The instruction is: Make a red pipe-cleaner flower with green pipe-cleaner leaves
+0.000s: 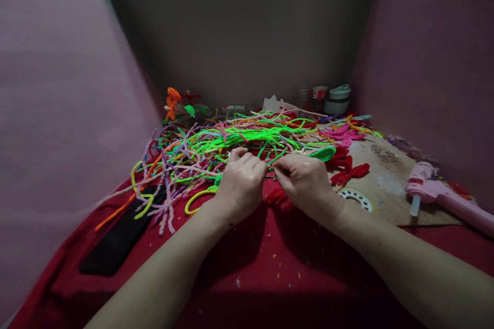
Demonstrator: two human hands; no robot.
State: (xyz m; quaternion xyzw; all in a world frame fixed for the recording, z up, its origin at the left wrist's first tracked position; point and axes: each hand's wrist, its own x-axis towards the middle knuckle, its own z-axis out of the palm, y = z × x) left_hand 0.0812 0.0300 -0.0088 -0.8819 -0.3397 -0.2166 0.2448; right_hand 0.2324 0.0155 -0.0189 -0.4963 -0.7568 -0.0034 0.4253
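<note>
Head view: the left hand (241, 182) and right hand (304, 180) nearly touch over the red cloth (250, 267), each with fingers curled and thumb and forefinger pinched shut on a thin strand (270, 177) (too dark to tell its colour); the strand lies short between the two grips, its long axis left to right, both hands equally near; just beyond the fingertips spreads the pile of pipe cleaners (231, 139), mostly neon green; red pipe-cleaner shapes (349, 170) rest on a cardboard sheet (386, 185) to the right; a pink glue gun (436, 190) lies well apart, nearer the right hand.
</note>
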